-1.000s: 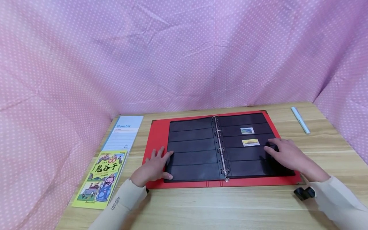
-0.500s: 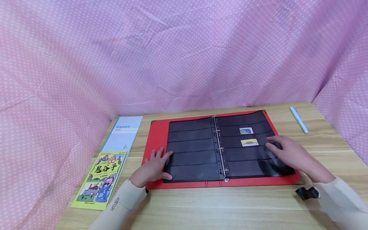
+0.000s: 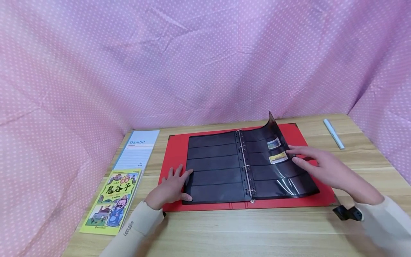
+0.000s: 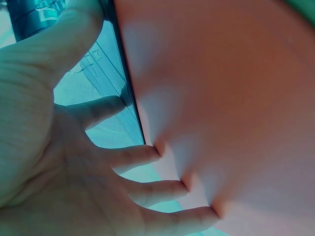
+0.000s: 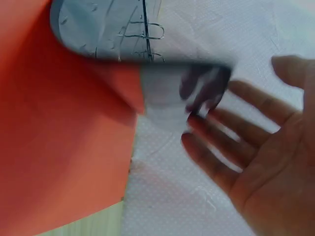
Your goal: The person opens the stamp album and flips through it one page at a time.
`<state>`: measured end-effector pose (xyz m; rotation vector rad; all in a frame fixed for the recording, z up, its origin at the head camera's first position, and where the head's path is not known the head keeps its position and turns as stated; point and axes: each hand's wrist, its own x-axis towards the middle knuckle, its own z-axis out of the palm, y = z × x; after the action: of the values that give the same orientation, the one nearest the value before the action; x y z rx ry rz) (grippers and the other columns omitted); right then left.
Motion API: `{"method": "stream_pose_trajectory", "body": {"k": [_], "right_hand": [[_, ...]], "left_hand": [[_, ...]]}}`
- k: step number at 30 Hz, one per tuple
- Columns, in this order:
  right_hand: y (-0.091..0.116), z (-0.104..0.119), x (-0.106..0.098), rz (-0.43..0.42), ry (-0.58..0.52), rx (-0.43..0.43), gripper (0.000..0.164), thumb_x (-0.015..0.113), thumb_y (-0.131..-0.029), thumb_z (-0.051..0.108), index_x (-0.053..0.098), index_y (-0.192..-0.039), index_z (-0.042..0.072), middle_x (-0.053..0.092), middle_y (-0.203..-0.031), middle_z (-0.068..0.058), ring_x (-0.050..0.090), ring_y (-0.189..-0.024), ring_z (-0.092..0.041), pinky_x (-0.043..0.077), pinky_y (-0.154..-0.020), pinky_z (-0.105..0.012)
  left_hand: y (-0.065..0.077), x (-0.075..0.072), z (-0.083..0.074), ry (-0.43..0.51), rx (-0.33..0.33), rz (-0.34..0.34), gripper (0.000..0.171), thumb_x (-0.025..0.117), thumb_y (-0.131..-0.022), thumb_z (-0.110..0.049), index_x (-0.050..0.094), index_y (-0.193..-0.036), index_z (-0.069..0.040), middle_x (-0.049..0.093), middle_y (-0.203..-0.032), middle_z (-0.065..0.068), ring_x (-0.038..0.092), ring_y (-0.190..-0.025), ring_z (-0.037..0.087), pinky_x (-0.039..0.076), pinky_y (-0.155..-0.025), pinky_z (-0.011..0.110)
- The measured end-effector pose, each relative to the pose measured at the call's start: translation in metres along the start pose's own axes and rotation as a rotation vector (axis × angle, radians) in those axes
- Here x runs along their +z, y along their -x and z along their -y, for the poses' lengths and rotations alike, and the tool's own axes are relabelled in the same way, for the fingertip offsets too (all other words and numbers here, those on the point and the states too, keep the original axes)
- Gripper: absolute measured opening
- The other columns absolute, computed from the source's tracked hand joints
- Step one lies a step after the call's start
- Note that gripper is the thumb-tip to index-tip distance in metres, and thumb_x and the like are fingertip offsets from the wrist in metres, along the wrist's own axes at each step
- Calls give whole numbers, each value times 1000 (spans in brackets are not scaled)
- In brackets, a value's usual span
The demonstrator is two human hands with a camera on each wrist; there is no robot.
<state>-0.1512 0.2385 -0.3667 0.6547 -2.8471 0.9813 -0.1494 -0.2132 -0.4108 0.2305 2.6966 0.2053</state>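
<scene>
A red ring binder (image 3: 174, 150) lies open with black pocketed pages. Its right page (image 3: 266, 184) is bent upward along the outer edge, over the bare red inside cover. Two stamps, a blue-green one (image 3: 274, 144) and a yellow one (image 3: 278, 157), sit in its pockets. My right hand (image 3: 324, 169) is at that raised edge; in the right wrist view its extended fingers (image 5: 211, 162) touch the lifted page and the thumb stands apart. With fingers spread, my left hand (image 3: 168, 187) rests on the left cover and the edge of the left page (image 3: 213, 164).
Left of the binder lie a yellow comic book (image 3: 110, 201) and, behind it, a white and blue notebook (image 3: 138, 146). A light-blue pen (image 3: 334, 134) lies at the back right of the wooden table (image 3: 224, 232). A pink dotted cloth (image 3: 205, 71) hangs behind.
The right page has come up from nearly flat and now curves toward the rings, its outer edge lifted by my right hand. My left hand has stayed in place.
</scene>
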Motion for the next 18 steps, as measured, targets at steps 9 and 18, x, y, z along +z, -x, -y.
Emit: {"method": "stream_pose_trajectory", "body": {"k": [9, 18], "right_hand": [[-10, 6, -5, -53, -146, -234, 40, 53, -95, 4, 55, -133, 16, 44, -143, 1, 33, -133, -9, 27, -97, -8], [-22, 13, -9, -241, -301, -473, 38, 32, -99, 4, 52, -130, -7, 46, -138, -20, 38, -131, -24, 28, -103, -23]], "left_hand": [[-1, 1, 1, -12, -5, -5, 99, 85, -66, -36, 32, -148, -21, 18, -152, 18, 13, -135, 48, 28, -96, 69], [-1, 2, 1, -3, -6, -13, 99, 86, -66, -36, 32, -148, -21, 18, -152, 18, 14, -135, 48, 28, -96, 69]]}}
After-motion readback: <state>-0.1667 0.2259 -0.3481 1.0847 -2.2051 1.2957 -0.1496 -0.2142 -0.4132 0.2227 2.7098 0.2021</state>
